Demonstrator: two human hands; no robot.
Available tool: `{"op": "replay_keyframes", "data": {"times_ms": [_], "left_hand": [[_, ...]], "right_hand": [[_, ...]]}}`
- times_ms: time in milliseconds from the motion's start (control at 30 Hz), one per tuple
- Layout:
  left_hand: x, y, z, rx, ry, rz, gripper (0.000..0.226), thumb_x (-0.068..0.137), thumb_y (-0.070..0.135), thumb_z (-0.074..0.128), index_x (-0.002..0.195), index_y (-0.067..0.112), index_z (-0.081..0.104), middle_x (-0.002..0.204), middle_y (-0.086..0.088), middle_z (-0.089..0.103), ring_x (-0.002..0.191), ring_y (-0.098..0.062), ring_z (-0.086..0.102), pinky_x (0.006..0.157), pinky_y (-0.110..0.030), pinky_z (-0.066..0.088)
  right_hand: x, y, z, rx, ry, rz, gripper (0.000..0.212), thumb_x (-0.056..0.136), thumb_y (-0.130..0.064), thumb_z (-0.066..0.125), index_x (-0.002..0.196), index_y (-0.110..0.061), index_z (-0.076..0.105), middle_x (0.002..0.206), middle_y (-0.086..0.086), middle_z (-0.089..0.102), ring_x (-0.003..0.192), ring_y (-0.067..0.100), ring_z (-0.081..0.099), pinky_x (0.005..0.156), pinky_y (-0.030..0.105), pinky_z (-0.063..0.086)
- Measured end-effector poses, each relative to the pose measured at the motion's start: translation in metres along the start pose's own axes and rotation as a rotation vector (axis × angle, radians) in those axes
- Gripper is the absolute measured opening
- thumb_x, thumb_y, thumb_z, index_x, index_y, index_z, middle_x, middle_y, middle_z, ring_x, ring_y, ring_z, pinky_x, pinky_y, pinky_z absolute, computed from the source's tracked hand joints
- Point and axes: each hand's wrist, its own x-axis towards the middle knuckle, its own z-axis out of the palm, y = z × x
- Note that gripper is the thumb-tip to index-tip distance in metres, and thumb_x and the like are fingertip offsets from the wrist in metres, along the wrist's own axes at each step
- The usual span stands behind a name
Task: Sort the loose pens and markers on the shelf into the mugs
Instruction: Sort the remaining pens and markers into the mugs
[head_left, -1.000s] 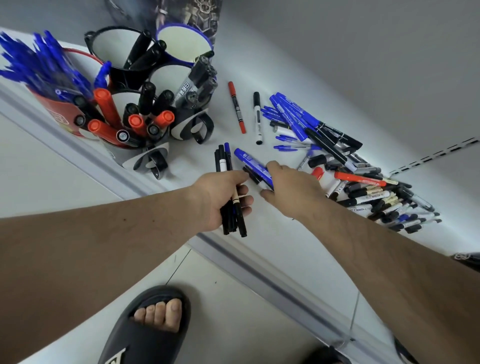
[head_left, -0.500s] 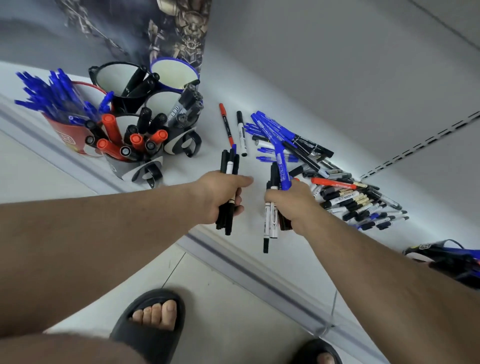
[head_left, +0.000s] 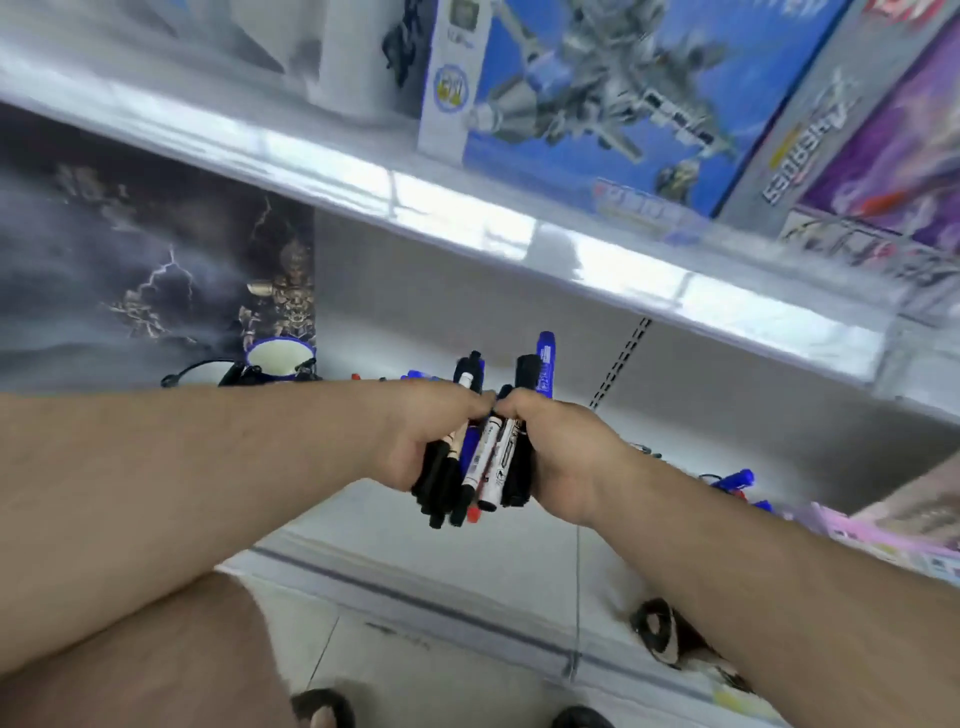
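Above the work area, an upper shelf (head_left: 467, 218) carries boxed model kits (head_left: 597, 104). Below it, the left hand (head_left: 421, 441) and right hand (head_left: 566, 457) meet, both clamped on one bundle of markers (head_left: 483, 462) held upright above the lower shelf (head_left: 519, 540). Behind the left forearm stands a blue-rimmed mug (head_left: 280, 358). Loose blue pens (head_left: 732, 478) lie on the lower shelf at right.

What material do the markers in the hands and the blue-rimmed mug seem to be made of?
Markers: probably plastic, with smooth glossy barrels, printed labels and matte black caps. Blue-rimmed mug: likely enamelled metal or ceramic, with a shiny white inside and a thin coloured rim; the blur leaves it open.
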Motion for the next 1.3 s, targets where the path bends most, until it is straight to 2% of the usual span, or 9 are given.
{"op": "replay_keyframes", "data": {"times_ms": [133, 233, 367, 467, 567, 800, 1000, 1200, 1300], "left_hand": [[-0.033, -0.011, 0.031, -0.074, 0.051, 0.071, 0.040, 0.101, 0.045, 0.049, 0.092, 0.010, 0.067, 0.072, -0.008, 0.071, 0.063, -0.026, 0.066, 0.068, -0.037, 0.056], [-0.041, -0.026, 0.055, -0.079, 0.134, 0.162, 0.036, 0.100, 0.042, 0.052, 0.094, 0.010, 0.065, 0.069, -0.007, 0.069, 0.054, -0.024, 0.063, 0.053, -0.031, 0.054], [-0.043, -0.045, 0.080, -0.102, 0.114, 0.228, 0.032, 0.097, 0.043, 0.056, 0.085, 0.013, 0.060, 0.062, -0.003, 0.063, 0.051, -0.017, 0.056, 0.054, -0.028, 0.051], [-0.042, -0.054, 0.079, -0.055, 0.046, 0.285, 0.020, 0.094, 0.034, 0.064, 0.085, 0.017, 0.061, 0.067, -0.001, 0.063, 0.054, -0.015, 0.056, 0.055, -0.026, 0.048], [-0.042, -0.055, 0.071, 0.020, -0.001, 0.331, 0.003, 0.091, 0.021, 0.069, 0.094, 0.019, 0.069, 0.075, 0.000, 0.071, 0.060, -0.013, 0.064, 0.054, -0.024, 0.048], [-0.036, -0.049, 0.064, -0.048, 0.029, 0.398, 0.018, 0.082, -0.004, 0.063, 0.093, 0.007, 0.070, 0.077, -0.011, 0.069, 0.068, -0.024, 0.066, 0.061, -0.031, 0.051], [-0.033, -0.048, 0.057, -0.217, 0.057, 0.362, 0.014, 0.086, -0.003, 0.061, 0.085, 0.007, 0.071, 0.080, -0.013, 0.068, 0.065, -0.019, 0.064, 0.066, -0.030, 0.051], [-0.021, -0.052, 0.070, -0.324, 0.044, 0.238, 0.015, 0.089, 0.010, 0.060, 0.078, 0.005, 0.070, 0.075, -0.010, 0.065, 0.059, -0.017, 0.057, 0.061, -0.029, 0.045], [-0.010, -0.055, 0.076, -0.361, 0.112, 0.168, 0.022, 0.089, 0.013, 0.057, 0.069, 0.008, 0.064, 0.065, -0.008, 0.062, 0.054, -0.019, 0.050, 0.054, -0.026, 0.041]], "right_hand": [[-0.038, -0.003, -0.010, 0.019, 0.075, -0.063, 0.008, 0.087, -0.009, 0.062, 0.092, -0.005, 0.065, 0.076, 0.014, 0.068, 0.066, 0.030, 0.065, 0.062, 0.039, 0.054], [-0.052, 0.003, -0.019, 0.041, 0.143, -0.048, 0.018, 0.086, -0.007, 0.061, 0.101, 0.001, 0.066, 0.080, 0.017, 0.068, 0.069, 0.032, 0.066, 0.073, 0.049, 0.057], [-0.060, 0.010, -0.023, 0.064, 0.198, 0.021, 0.019, 0.085, -0.005, 0.058, 0.102, 0.001, 0.065, 0.086, 0.019, 0.063, 0.072, 0.031, 0.062, 0.066, 0.044, 0.054], [-0.065, 0.014, -0.025, 0.061, 0.156, 0.058, 0.020, 0.090, -0.011, 0.063, 0.106, 0.001, 0.068, 0.096, 0.021, 0.069, 0.079, 0.030, 0.065, 0.074, 0.044, 0.055], [-0.068, 0.016, -0.027, 0.131, 0.079, 0.044, 0.019, 0.096, -0.017, 0.061, 0.107, -0.004, 0.070, 0.104, 0.017, 0.073, 0.085, 0.028, 0.071, 0.067, 0.037, 0.056], [-0.078, 0.018, -0.031, 0.259, -0.086, -0.011, 0.032, 0.100, -0.035, 0.052, 0.121, -0.015, 0.066, 0.109, 0.010, 0.074, 0.098, 0.027, 0.072, 0.087, 0.044, 0.055], [-0.091, 0.013, -0.047, 0.364, -0.064, -0.031, 0.022, 0.100, -0.020, 0.054, 0.110, -0.007, 0.067, 0.078, 0.005, 0.064, 0.056, 0.015, 0.058, 0.046, 0.021, 0.049], [-0.101, 0.022, -0.050, 0.345, -0.027, 0.020, 0.024, 0.102, -0.026, 0.051, 0.112, -0.007, 0.064, 0.070, 0.003, 0.063, 0.050, 0.014, 0.060, 0.049, 0.023, 0.049], [-0.098, 0.031, -0.043, 0.330, 0.020, 0.074, 0.024, 0.103, -0.028, 0.049, 0.096, -0.010, 0.063, 0.065, 0.001, 0.058, 0.049, 0.013, 0.051, 0.050, 0.025, 0.044]]}}
